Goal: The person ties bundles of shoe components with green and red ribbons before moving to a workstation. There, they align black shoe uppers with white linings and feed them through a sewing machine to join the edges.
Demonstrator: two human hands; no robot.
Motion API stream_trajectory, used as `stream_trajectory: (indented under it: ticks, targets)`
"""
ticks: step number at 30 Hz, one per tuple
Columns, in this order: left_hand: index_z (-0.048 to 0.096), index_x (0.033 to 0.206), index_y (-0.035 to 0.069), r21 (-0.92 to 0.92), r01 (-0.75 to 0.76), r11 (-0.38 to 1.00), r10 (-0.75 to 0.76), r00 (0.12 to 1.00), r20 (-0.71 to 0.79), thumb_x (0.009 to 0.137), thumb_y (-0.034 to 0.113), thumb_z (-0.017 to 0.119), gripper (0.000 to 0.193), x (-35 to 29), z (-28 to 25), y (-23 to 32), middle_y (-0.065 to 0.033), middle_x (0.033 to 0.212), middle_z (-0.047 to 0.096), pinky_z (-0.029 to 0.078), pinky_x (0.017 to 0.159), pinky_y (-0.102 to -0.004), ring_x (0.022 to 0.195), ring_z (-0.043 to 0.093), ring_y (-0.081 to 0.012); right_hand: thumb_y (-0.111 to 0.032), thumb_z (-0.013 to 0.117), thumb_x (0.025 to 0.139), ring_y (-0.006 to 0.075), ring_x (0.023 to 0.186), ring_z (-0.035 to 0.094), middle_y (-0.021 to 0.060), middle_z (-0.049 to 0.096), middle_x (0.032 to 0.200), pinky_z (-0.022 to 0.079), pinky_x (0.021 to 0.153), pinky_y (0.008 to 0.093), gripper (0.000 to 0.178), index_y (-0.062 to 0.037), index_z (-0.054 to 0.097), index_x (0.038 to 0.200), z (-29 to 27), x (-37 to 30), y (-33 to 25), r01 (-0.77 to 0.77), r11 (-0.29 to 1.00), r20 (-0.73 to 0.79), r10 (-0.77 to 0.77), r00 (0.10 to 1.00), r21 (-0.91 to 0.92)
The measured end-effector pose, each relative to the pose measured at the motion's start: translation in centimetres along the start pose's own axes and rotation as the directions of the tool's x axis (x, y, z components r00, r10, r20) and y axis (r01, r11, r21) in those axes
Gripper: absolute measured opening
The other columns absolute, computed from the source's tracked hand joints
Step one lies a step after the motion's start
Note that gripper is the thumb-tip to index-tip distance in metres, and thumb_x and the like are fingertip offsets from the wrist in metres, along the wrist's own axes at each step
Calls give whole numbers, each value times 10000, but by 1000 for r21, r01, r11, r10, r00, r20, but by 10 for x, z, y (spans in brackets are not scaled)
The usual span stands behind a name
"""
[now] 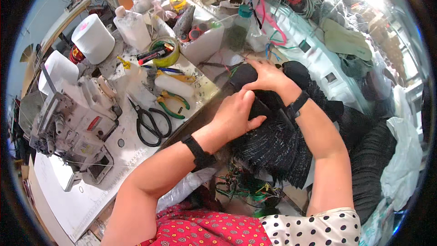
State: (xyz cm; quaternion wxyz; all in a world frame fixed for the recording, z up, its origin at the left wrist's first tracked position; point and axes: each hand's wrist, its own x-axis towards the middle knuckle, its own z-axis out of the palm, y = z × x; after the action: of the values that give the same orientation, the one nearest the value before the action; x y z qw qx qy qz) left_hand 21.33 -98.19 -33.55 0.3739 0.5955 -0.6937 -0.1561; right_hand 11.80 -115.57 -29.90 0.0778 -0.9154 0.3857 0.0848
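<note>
A thick stack of black ribbed knit pieces (273, 155) hangs in front of me, its frayed edges fanned downward. My left hand (232, 116) is closed at the upper left of the stack, thumb sticking out over the black knit and the other fingertips hidden. Just above it, my right hand (273, 79) curves around a rolled black end (243, 75), thumb on the near side and fingers on the far side. The thumb of my right hand is close to the knuckles of my left. Both wrists wear black bands.
On the white table at left are an overlock sewing machine (75, 125), black scissors (150, 123), green-handled snips (173, 105), a tape roll (166, 53) holding pens, and thread cones (92, 38). More black knit (371, 168) lies at right beside a pale plastic bag (403, 150). Tangled threads (248, 189) lie below.
</note>
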Motion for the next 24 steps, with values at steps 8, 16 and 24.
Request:
stream_trajectory:
  ticks: [8,16,24]
  targets:
    - [529,1047,2,129,-46,991,57,996,-76,773,381,794,538,-12,-12,36,-177,1076,593,467,875,-471,1011,586,-376,-260,831,691,322,1235,573,110,563,1356,489,1014,471,718,-196,576,1359,-4,-8,6,100,994,-314,-112,943,-52]
    - [546,1028,23,-30,-92,995,82,969,-235,841,385,745,454,-43,-13,37,-167,1048,583,471,851,-464,960,573,-369,-259,803,753,294,1075,653,50,652,1198,552,860,401,460,-163,671,1182,-1,0,55,72,989,-777,55,627,128]
    - [750,1037,58,-28,336,941,-323,923,209,815,417,754,421,74,30,-49,-172,954,749,555,829,-427,916,712,-366,-179,814,740,295,1072,659,86,682,1146,519,946,375,423,-104,685,1137,-7,-18,42,177,970,-833,40,551,164]
